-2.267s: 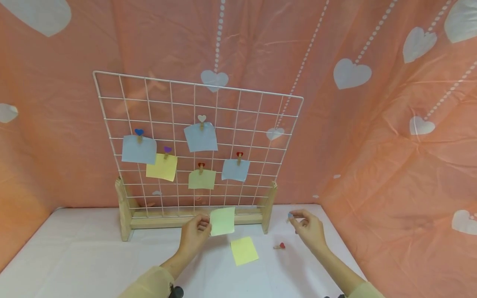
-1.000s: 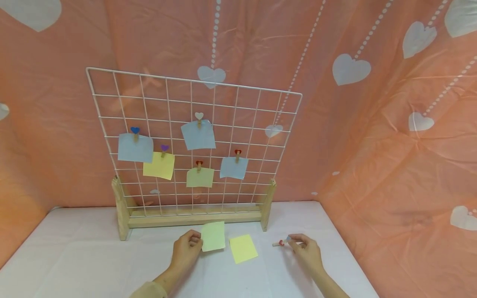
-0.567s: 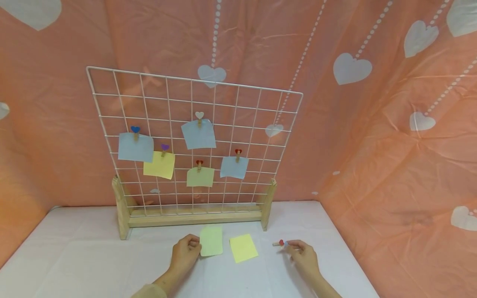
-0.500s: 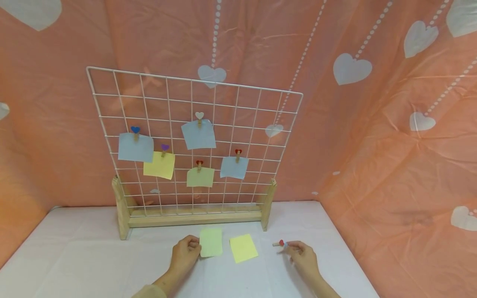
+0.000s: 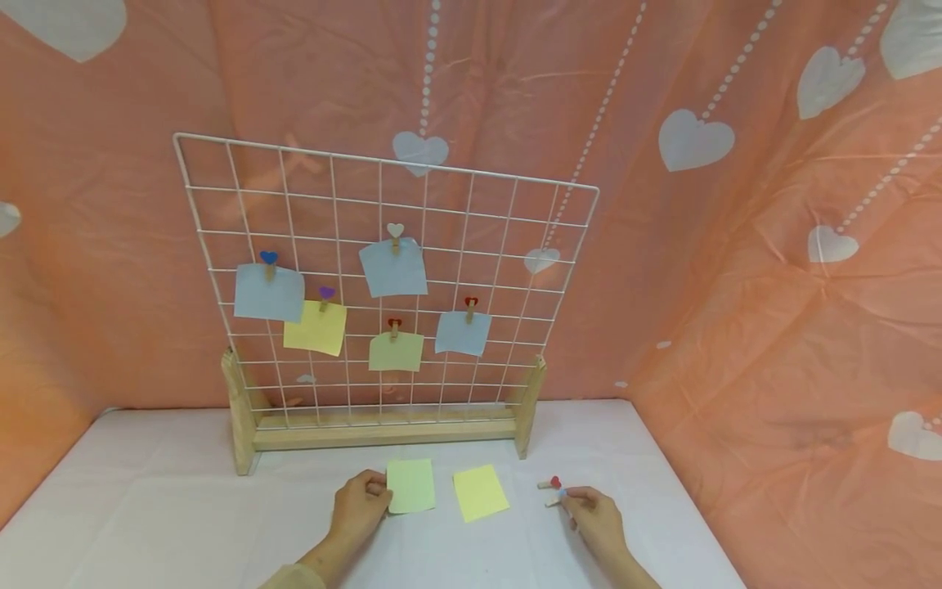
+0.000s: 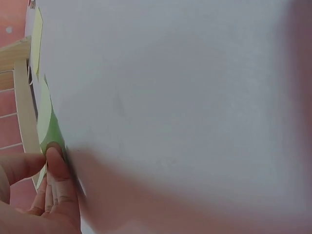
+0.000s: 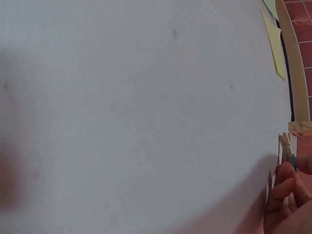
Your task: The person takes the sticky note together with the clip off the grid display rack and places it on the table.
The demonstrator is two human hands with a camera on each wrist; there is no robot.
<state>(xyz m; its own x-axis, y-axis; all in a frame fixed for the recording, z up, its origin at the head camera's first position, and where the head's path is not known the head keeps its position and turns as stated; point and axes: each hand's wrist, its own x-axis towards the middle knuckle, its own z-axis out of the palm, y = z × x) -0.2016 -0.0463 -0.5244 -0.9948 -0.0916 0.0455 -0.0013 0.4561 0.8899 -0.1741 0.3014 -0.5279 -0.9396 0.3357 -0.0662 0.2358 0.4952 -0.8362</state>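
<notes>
My left hand (image 5: 358, 509) pinches the left edge of a green sticky note (image 5: 410, 486), low over the white table. In the left wrist view the green note (image 6: 48, 117) curves between thumb and fingers. To its right a yellow sticky note (image 5: 481, 492) lies flat. My right hand (image 5: 598, 517) pinches a small wooden clothespin (image 5: 553, 502) by its light-blue end. The right wrist view shows this clothespin (image 7: 286, 144) close to the tabletop. Just behind it lies another clothespin with a red heart (image 5: 555, 482).
A white wire grid (image 5: 471, 213) in a wooden stand (image 5: 386, 436) rises at the back. Several blue, yellow and green notes hang on it from heart clothespins. An orange curtain with white hearts (image 5: 695, 141) surrounds the table (image 5: 184, 507).
My left hand has lowered the green note and drawn it left, nearer to me. My right hand has brought the blue clothespin down and nearer, beside the red-heart one.
</notes>
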